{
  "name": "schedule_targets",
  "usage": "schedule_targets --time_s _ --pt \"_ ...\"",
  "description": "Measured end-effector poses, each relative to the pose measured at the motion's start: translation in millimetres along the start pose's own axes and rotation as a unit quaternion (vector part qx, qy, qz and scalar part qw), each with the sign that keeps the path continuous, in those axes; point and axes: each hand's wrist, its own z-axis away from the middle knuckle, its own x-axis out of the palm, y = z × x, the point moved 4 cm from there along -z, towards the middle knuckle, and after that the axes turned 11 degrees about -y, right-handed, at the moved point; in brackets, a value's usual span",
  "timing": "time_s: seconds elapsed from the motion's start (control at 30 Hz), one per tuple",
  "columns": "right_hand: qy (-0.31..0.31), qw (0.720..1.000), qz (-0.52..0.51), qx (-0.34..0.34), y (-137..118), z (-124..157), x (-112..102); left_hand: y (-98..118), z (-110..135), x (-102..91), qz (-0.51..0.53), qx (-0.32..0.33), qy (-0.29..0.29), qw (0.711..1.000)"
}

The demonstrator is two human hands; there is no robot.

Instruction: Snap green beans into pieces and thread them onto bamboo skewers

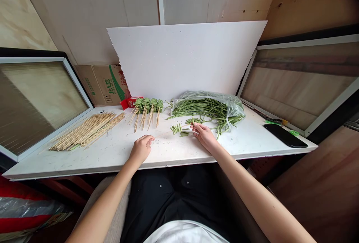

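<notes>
My left hand (pixel 141 148) is closed on the blunt end of a thin bamboo skewer (pixel 162 134), which slants up to the right just over the table. Several short cut pieces of long bean (pixel 176 128) sit side by side across the skewer. At its far end, my right hand (pixel 204 135) pinches a small bean piece, mostly hidden by the fingertips. Loose cut pieces (pixel 184 134) lie under the skewer, and a small pile of cut beans (pixel 193 120) lies just behind the right fingers.
A clear plastic bag (pixel 234 102) of whole long beans (pixel 202 107) lies behind my right hand. Finished bean skewers (pixel 148 105) are stacked at the back. Bare bamboo skewers (pixel 86 131) lie left. A black phone (pixel 285 135) and scissors (pixel 273 120) are at the right. A white board (pixel 185 60) stands behind.
</notes>
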Motion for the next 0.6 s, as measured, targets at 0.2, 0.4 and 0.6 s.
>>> schedule_targets --time_s 0.2,0.4,0.6 --pt "0.003 1.000 0.004 0.000 -1.2 0.5 0.9 -0.1 -0.1 -0.4 0.004 -0.006 -0.006 1.000" --pt "0.001 1.000 -0.007 0.000 0.9 -0.9 0.6 -0.4 -0.7 -0.6 -0.002 -0.010 -0.009 1.000" --pt "0.000 1.000 -0.026 0.002 1.7 -0.8 0.7 -1.0 -0.1 0.0 -0.001 -0.017 -0.008 1.000"
